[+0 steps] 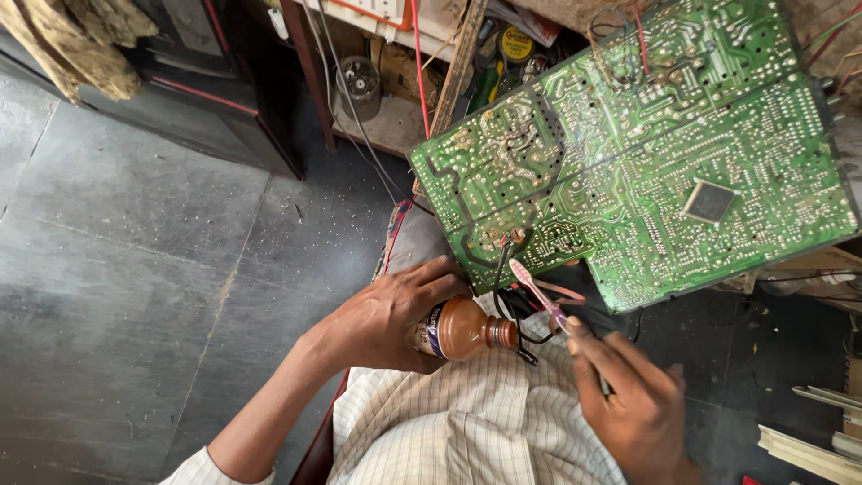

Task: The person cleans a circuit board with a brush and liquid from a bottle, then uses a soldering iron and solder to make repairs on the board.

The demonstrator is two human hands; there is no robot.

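My left hand (pixel 388 316) grips a small brown bottle (pixel 465 328) lying sideways, its open neck pointing right. My right hand (pixel 628 400) holds a pink toothbrush (pixel 537 292) by its handle, the bristle head raised close to the lower edge of a large green circuit board (pixel 628 153). The board lies solder side up, tilted, with a dark square chip near its right side. Black wires (pixel 505 269) hang from the board's lower edge down between the bottle's neck and the brush.
A grey stone floor (pixel 135 269) spreads to the left. Behind the board stands a wooden bench with wires, a round tin and tools. Pale strips (pixel 808 449) lie at the lower right. A dark cabinet (pixel 206 81) stands at the upper left.
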